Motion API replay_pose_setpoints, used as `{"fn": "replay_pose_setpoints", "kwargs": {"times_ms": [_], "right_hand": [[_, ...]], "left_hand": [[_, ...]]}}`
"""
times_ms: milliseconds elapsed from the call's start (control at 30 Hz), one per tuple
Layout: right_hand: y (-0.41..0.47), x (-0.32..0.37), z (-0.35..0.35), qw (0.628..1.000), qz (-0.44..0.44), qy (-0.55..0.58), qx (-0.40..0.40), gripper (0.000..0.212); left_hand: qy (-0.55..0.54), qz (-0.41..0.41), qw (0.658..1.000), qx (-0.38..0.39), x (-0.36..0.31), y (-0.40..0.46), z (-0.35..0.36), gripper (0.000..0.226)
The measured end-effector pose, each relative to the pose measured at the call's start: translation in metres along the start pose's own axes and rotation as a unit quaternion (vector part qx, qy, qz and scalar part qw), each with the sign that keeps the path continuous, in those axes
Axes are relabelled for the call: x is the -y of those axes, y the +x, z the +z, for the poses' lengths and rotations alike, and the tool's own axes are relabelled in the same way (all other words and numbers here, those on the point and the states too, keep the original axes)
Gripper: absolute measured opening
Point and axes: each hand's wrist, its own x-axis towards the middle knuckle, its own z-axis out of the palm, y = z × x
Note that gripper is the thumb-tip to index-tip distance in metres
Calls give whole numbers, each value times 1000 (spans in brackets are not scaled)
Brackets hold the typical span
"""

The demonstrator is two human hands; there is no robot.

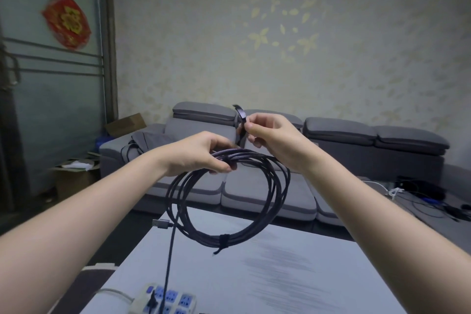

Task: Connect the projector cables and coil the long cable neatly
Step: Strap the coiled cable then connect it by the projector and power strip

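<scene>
**coilguy:** so right now the left hand has its fingers curled tight around the top of the coiled cable, and the whole loop hangs below those fingers, up in the air above the white worktop. The right hand is just beside it, fingers pinched narrow on a black strap that sticks up above the bundle. There's already one tie around the bottom of the loop, well below both hands.

**tidydesk:** looks to me like the second wrap isn't closed yet. What worries you?

**coilguy:** mostly the turns splaying. They're bunched only where the left fingers squeeze them, and lower down they already spread apart. If that grip loosens while the right fingers pull the strap round, I'd guess a loop slips out and the coil goes lopsided.

**tidydesk:** and that loose end?

**coilguy:** yeah, one strand drops from the coil straight down toward the power strip at the near edge, and a silver plug dangles below the left fingers. Can't tell if the strand is actually plugged in. If it is, lifting or twisting the coil could tug it out, or drag the strip across the worktop.
</scene>
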Motion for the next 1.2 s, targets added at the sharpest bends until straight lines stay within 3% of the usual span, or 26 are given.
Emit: {"fn": "replay_pose_setpoints", "kwargs": {"times_ms": [100, 167, 267, 333, 400, 567, 667, 867, 967, 1067, 1200], "right_hand": [[-10, 7, 3, 998, -36, -48, 12, 12], [-13, 12, 3, 987, -76, -144, 1, 9], [-18, 16, 7, 924, -168, -344, -9, 9], [-22, 14, 11, 879, -226, -419, -10, 9], [-24, 9, 13, 854, -258, -451, -20, 8], [-25, 1, 11, 835, -301, -458, -51, 6], [-26, -1, 12, 811, -330, -482, -30, 7], [-29, 3, 9, 890, -272, -356, -87, 10], [-29, 7, 5, 896, -254, -339, -136, 12], [-29, 8, 4, 831, -277, -471, -101, 7], [-29, 5, 2, 737, -295, -604, -67, 8]], "left_hand": [[-58, 14, 998, 8, 1, -1, -2, 20], [-93, 23, 995, 12, 2, -1, -2, 21], [-143, 28, 989, 21, 1, 0, -3, 21], [-155, 21, 987, 40, 0, 0, -6, 26], [-155, 14, 986, 53, -1, 0, -7, 31], [-165, -4, 985, 50, 0, 0, -7, 34], [-161, -7, 986, 43, 0, 0, -7, 24], [-151, -13, 988, 33, 0, -1, -8, 21], [-132, -16, 991, 27, 0, -1, -6, 21], [-128, -18, 992, 15, 1, 1, -4, 19], [-114, -29, 993, -17, 3, 5, -1, 32]]}}
